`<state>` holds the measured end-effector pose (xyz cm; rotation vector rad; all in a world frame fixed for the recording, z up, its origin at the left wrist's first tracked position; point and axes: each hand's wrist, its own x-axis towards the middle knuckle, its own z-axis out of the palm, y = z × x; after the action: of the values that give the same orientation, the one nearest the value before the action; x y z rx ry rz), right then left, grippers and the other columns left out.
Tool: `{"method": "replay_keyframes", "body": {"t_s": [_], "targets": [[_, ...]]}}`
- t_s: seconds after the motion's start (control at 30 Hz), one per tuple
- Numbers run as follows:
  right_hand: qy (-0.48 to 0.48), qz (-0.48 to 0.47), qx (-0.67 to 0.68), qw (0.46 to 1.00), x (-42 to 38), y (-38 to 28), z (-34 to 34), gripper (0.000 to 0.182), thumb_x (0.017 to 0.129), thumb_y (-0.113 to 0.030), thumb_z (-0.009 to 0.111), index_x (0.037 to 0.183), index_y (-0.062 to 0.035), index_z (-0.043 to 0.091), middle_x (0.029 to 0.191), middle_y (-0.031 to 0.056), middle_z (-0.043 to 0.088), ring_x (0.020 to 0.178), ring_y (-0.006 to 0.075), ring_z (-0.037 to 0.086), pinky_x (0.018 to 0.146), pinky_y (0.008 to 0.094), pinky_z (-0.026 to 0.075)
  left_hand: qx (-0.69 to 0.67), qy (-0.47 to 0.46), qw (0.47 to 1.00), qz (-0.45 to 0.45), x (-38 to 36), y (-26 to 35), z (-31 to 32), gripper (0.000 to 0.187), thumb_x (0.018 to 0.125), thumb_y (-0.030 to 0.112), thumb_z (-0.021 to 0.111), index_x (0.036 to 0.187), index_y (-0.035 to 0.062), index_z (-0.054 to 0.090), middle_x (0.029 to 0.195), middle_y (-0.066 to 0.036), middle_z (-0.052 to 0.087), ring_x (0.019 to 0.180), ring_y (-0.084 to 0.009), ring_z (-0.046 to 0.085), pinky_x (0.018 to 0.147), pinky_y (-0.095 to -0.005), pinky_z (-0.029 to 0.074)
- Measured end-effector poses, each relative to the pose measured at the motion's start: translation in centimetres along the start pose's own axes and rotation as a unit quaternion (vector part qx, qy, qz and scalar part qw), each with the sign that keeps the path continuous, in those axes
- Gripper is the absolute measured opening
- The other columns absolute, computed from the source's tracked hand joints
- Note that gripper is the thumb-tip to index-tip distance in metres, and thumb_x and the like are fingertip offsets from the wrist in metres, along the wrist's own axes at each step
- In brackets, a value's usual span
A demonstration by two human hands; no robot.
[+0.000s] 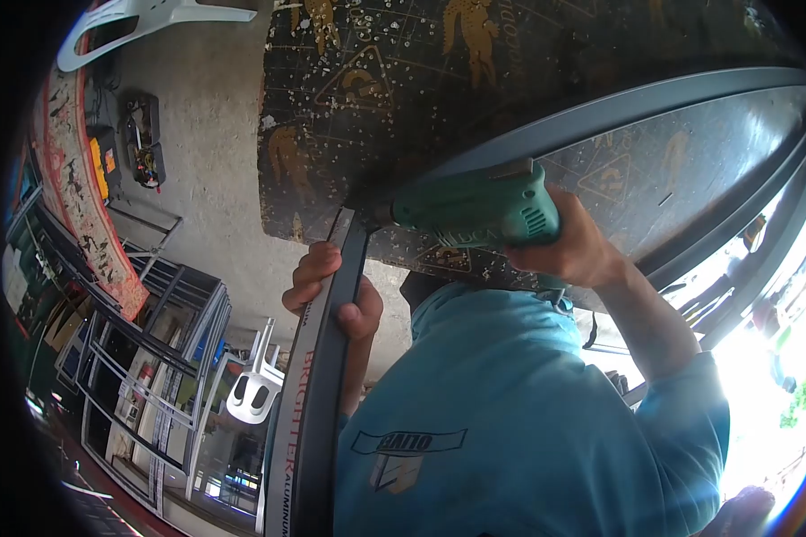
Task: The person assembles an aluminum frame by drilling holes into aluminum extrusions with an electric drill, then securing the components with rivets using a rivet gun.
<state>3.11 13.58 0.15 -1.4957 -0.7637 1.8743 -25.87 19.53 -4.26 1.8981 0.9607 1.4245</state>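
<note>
A green power drill (475,208) is in my right hand (569,242), whose fingers are wrapped round its rear end and handle. The drill lies sideways, its dark front end at the upper end of an aluminium bar (306,403). My left hand (336,291) is closed around that bar, fingers on one side and thumb on the other. The bar is dark grey, with a white strip of film lettered in red and black. A second dark grey bar (618,112) stretches across the table behind the drill. The drill's tip is hidden in shadow.
The dark printed table (376,54) is scattered with small bright chips. White plastic chairs (251,396) and stacked metal frames (152,331) stand on the left. A tool tray (141,139) lies on the concrete floor (210,134), near a worn red beam (81,188).
</note>
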Motion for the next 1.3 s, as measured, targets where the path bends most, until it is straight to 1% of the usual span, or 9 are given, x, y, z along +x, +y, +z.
{"method": "replay_keyframes", "body": {"t_s": [0.1,0.17,0.4,0.57,0.7,0.9,1.03,1.23,1.3], "targets": [[0.014,0.0,-0.019,1.0,-0.7,-1.2,0.9,0.046,0.064,-0.003,0.066,0.109,0.0044,0.057,0.09,0.0167,0.068,0.081,0.0251,0.067,0.075,0.0351,0.052,-0.023,-0.02,0.999,-0.011,0.3,0.1,-0.1,0.033,0.089,0.027,0.046,0.11,0.0043,0.036,0.098,-0.015,0.056,0.092,-0.0239,0.061,0.084,-0.038,0.052],[0.075,-0.096,-0.089,0.988,-1.0,-2.2,1.9,0.053,0.064,-0.002,0.064,0.116,0.0033,0.056,0.098,0.0193,0.067,0.09,0.0286,0.067,0.081,0.037,0.052,-0.027,-0.017,0.999,-0.003,0.5,-0.2,0.0,0.033,0.089,0.027,0.046,0.11,0.0035,0.036,0.098,-0.015,0.056,0.092,-0.0241,0.061,0.083,-0.0377,0.053],[0.055,-0.038,-0.028,0.997,-1.6,-1.0,2.8,0.063,0.064,0.0,0.063,0.125,0.0014,0.051,0.101,0.0213,0.066,0.095,0.03,0.067,0.085,0.0364,0.051,0.004,0.013,1.0,0.02,0.3,-1.0,-0.2,0.036,0.085,0.03,0.041,0.102,-0.0012,0.035,0.091,-0.019,0.057,0.083,-0.0262,0.062,0.073,-0.0384,0.054],[0.052,-0.028,-0.121,0.991,-2.0,-2.9,3.7,0.07,0.064,-0.002,0.066,0.131,-0.004,0.046,0.104,0.0216,0.066,0.096,0.0346,0.066,0.088,0.0401,0.053,-0.021,-0.011,1.0,0.013,0.6,-1.0,-0.6,0.034,0.088,0.028,0.043,0.11,0.0022,0.037,0.095,-0.017,0.057,0.092,-0.0234,0.063,0.077,-0.0361,0.055],[0.06,-0.047,-0.119,0.99,-1.6,-2.6,3.7,0.07,0.064,-0.001,0.066,0.132,-0.0056,0.046,0.104,0.0226,0.066,0.096,0.0357,0.066,0.089,0.04,0.053,-0.007,-0.019,1.0,0.013,0.9,-1.2,-0.8,0.034,0.089,0.029,0.043,0.11,0.0032,0.037,0.096,-0.016,0.058,0.092,-0.0228,0.063,0.077,-0.0352,0.055],[0.075,-0.09,-0.16,0.98,-2.4,-2.7,5.2,0.07,0.065,-0.002,0.071,0.13,-0.0077,0.046,0.093,0.0182,0.069,0.081,0.0327,0.069,0.074,0.0384,0.059,-0.013,-0.012,1.0,0.003,1.4,-1.5,-0.8,0.035,0.089,0.03,0.043,0.11,0.0032,0.038,0.097,-0.015,0.059,0.091,-0.023,0.063,0.076,-0.0342,0.055],[0.057,-0.056,-0.162,0.984,-1.7,-3.3,5.0,0.07,0.065,-0.003,0.072,0.13,-0.0087,0.046,0.093,0.0186,0.069,0.082,0.0342,0.069,0.074,0.038,0.059,-0.01,-0.018,1.0,0.001,1.8,-1.7,-1.2,0.035,0.089,0.031,0.044,0.11,0.0037,0.038,0.098,-0.015,0.059,0.092,-0.0231,0.063,0.077,-0.0341,0.054],[0.086,-0.119,-0.171,0.974,-1.8,-2.7,5.6,0.07,0.066,-0.006,0.074,0.13,-0.0102,0.047,0.093,0.0185,0.069,0.081,0.0346,0.069,0.072,0.0388,0.059,-0.023,-0.015,1.0,-0.014,1.8,-1.7,-1.1,0.034,0.089,0.031,0.044,0.11,0.0046,0.038,0.097,-0.015,0.059,0.092,-0.0235,0.063,0.078,-0.0332,0.053],[0.059,-0.098,-0.186,0.976,-1.8,-3.0,5.5,0.068,0.068,-0.008,0.077,0.129,-0.0055,0.047,0.1,0.0181,0.068,0.087,0.0329,0.069,0.077,0.0373,0.058,0.016,0.007,1.0,-0.015,1.7,-1.9,-1.2,0.037,0.086,0.035,0.044,0.102,0.0023,0.037,0.09,-0.017,0.058,0.081,-0.0242,0.062,0.069,-0.0377,0.055]]}}
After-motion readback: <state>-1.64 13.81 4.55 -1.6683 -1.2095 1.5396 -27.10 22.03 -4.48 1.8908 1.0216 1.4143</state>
